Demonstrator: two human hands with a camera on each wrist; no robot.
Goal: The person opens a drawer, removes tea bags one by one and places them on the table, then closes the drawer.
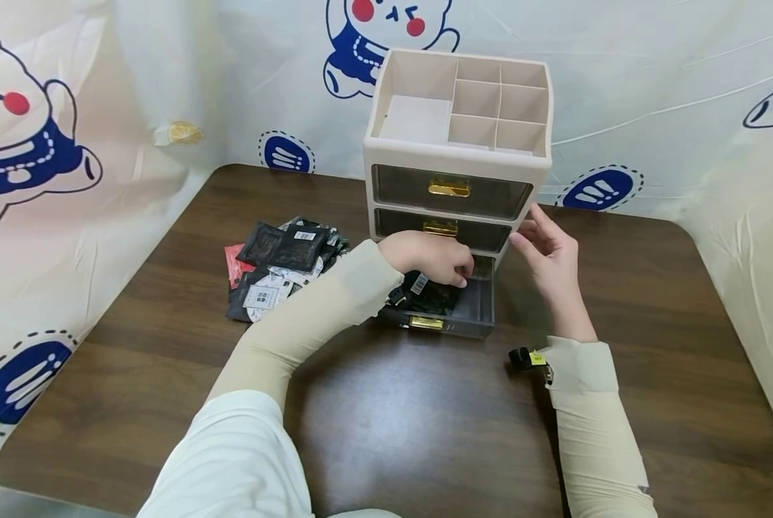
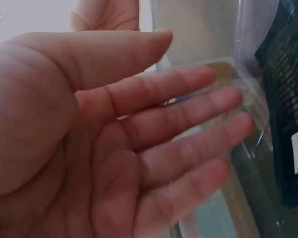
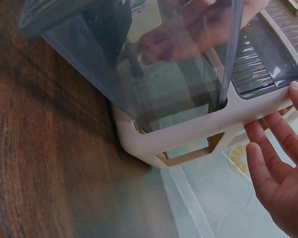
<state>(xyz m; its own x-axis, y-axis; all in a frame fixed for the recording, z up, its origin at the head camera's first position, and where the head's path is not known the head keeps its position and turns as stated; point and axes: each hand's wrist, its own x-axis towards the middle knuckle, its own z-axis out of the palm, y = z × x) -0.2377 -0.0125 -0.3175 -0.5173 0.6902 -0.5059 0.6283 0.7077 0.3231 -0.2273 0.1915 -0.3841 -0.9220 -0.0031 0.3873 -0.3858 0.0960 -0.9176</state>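
Observation:
A cream drawer organizer (image 1: 454,152) stands at the back of the table, its bottom drawer (image 1: 481,311) pulled out. My left hand (image 1: 428,255) is over that drawer, above several black packets (image 1: 438,298) inside it. In the left wrist view, the fingers of the left hand (image 2: 164,139) are extended with nothing held, beside a dark packet (image 2: 283,104) bearing a white label. My right hand (image 1: 555,262) touches the organizer's right side. The right wrist view shows the thumb of that hand (image 3: 288,188) at the front frame and its other fingers along the side.
Left of the organizer lies a pile of black, white and red packets (image 1: 296,248). Two upper drawers with gold handles (image 1: 449,188) are closed. The organizer's top has divided compartments (image 1: 476,98). A patterned curtain (image 1: 283,65) hangs behind the brown table (image 1: 386,417).

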